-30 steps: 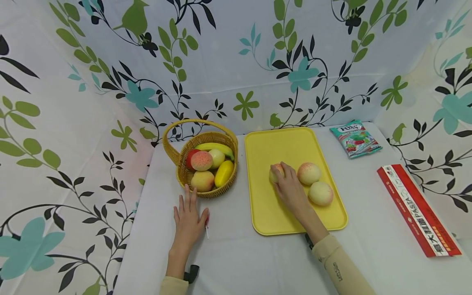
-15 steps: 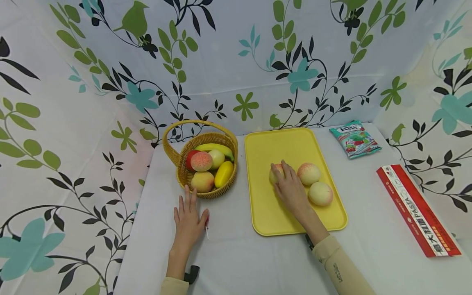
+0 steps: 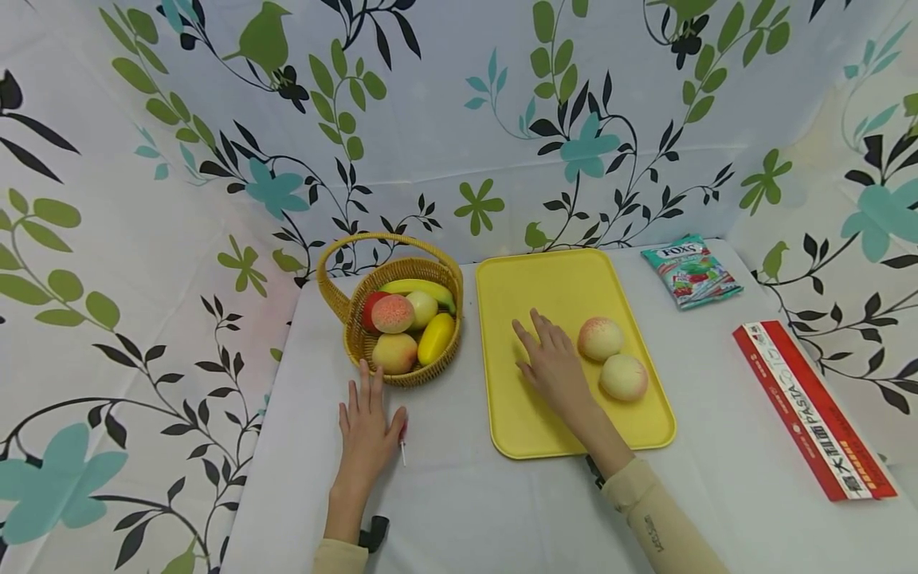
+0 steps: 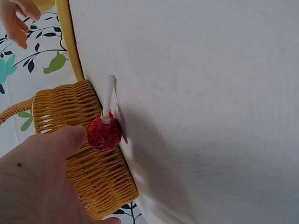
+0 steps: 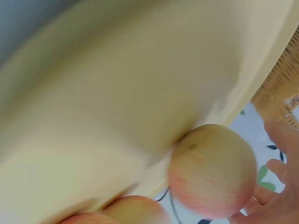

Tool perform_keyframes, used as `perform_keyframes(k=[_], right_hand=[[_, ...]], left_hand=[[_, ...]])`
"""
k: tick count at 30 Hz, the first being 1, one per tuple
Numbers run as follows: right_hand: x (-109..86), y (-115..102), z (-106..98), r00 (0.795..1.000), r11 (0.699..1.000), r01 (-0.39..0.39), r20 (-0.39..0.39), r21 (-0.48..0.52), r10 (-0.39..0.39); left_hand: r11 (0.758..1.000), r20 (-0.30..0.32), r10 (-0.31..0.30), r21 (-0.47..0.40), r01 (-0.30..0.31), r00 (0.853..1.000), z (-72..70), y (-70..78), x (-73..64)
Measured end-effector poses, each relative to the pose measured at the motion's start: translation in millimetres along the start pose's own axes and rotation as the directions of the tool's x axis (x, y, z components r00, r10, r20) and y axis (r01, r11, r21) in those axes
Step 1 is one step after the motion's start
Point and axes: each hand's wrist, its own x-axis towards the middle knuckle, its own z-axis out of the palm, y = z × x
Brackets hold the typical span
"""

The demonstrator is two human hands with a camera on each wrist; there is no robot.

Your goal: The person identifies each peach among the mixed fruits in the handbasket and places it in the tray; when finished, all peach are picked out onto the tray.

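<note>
My right hand (image 3: pixel 555 375) is over the yellow tray (image 3: pixel 516 430), fingers spread and holding nothing. In the right wrist view a peach (image 5: pixel 212 170) stands on the tray beside its fingers; the hand hides that peach in the head view. Two more peaches, one blushed (image 3: pixel 601 339) and one paler (image 3: pixel 624 377), sit to the right of the hand. My left hand (image 3: pixel 367 434) rests on the white table with straight fingers, fingertips close to the wicker basket (image 4: pixel 98 182). Beside its thumb lies a red-wrapped lollipop (image 4: pixel 103 133) with a white stick.
In the basket are a banana (image 3: pixel 419 288), an orange-pink fruit (image 3: pixel 392 313), a peach (image 3: pixel 394 353), a yellow oblong fruit (image 3: pixel 435 339) and others. A green candy bag (image 3: pixel 692 271) and a long red pasta box (image 3: pixel 814 410) lie to the tray's right.
My right hand has let go of the peach on the tray, its fingers spreading and shifting slightly left. The left hand has stayed where it was.
</note>
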Motion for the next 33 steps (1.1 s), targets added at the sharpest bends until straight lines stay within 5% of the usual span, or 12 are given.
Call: perform_keyframes(k=[8, 19, 24, 33], right_hand=[[21.1, -32, -10, 0.995, 0.994, 0.088, 0.036, 0.068, -0.090], [68.5, -79, -19, 0.967, 0.963, 0.255, -0.013, 0.086, -0.255], [92.4, -97, -10, 0.954, 0.940, 0.292, 0.018, 0.179, -0.300], [127.9, -121, 17, 0.943, 0.934, 0.301, 0.088, 0.193, -0.322]], left_hand=[[1.000, 0.001, -0.001, -0.007, 0.001, 1.000, -1.2, 0.5, -0.9], [1.000, 0.022, 0.000, -0.002, 0.000, 1.000, -3.0, 1.3, -1.3], [1.000, 0.013, 0.004, -0.005, -0.004, 1.000, -2.8, 0.0, -1.4], [1.000, 0.002, 0.012, -0.027, -0.012, 1.000, -0.4, -1.1, -1.4]])
